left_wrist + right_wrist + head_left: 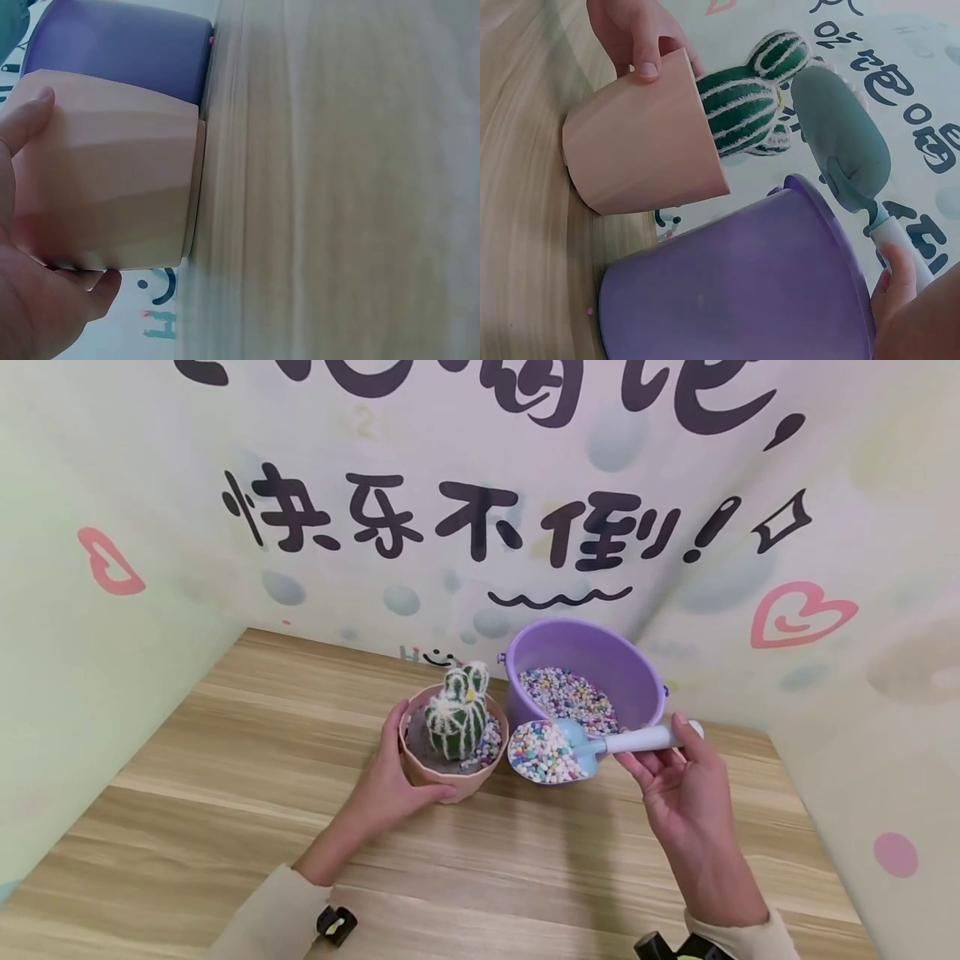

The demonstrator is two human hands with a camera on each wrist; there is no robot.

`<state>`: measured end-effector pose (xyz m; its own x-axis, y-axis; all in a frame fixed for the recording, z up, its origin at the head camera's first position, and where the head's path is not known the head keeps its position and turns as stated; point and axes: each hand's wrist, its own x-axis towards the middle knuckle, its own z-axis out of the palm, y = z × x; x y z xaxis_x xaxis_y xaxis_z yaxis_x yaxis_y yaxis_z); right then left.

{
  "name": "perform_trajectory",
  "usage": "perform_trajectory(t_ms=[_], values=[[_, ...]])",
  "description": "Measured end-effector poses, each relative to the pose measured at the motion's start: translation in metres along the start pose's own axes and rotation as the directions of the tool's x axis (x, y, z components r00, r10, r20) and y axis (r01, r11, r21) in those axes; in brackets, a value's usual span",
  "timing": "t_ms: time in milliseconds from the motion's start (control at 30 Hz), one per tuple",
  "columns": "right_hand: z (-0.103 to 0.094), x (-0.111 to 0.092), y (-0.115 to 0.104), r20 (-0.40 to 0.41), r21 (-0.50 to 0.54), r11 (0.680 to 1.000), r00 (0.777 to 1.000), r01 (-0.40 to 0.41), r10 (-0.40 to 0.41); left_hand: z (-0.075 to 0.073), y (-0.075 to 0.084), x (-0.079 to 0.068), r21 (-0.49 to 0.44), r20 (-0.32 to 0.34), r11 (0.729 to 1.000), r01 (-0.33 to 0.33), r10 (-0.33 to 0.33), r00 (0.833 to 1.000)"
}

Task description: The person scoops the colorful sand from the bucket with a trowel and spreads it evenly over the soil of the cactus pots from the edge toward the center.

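Note:
A pink pot (457, 783) holds a green cactus with white fuzzy ribs (454, 727) and some coloured pebbles on one side of its grey fill. My left hand (397, 781) grips the pot, thumb in front and fingers round its left side, as the left wrist view also shows. In my right hand (690, 785) is the white handle of a light blue trowel (588, 752). Its scoop is heaped with small multicoloured pebbles (543, 752) and hangs just right of the pot, in front of the purple bucket's rim. From the right wrist view, the trowel's underside (847, 135) shows.
The purple bucket (585, 643) stands behind the trowel, close to the pot's right side, with more coloured pebbles (566, 693) inside. Pot and bucket are on a wood-grain table (225, 793). A printed backdrop wall (420, 585) rises directly behind them, with side walls left and right.

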<state>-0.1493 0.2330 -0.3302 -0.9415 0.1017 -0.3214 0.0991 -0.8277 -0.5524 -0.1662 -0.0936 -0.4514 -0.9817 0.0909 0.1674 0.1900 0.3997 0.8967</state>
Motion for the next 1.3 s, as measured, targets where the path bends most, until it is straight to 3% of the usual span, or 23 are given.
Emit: perform_trajectory(t_ms=[533, 700, 1300], values=[[-0.001, -0.011, 0.025, -0.070, -0.034, 0.996, 0.994, 0.078, -0.080, 0.011, 0.014, -0.013, 0.065, -0.074, 0.997, 0.052, -0.047, 0.996], [0.000, -0.015, 0.031, -0.045, -0.039, 0.990, 0.990, 0.136, -0.137, 0.015, 0.017, -0.015, 0.091, -0.095, 0.993, 0.075, -0.066, 0.993], [0.004, -0.017, 0.054, -0.061, -0.120, 0.945, 0.948, 0.305, -0.314, 0.025, 0.022, -0.020, 0.100, -0.157, 0.992, 0.078, -0.062, 0.986]])
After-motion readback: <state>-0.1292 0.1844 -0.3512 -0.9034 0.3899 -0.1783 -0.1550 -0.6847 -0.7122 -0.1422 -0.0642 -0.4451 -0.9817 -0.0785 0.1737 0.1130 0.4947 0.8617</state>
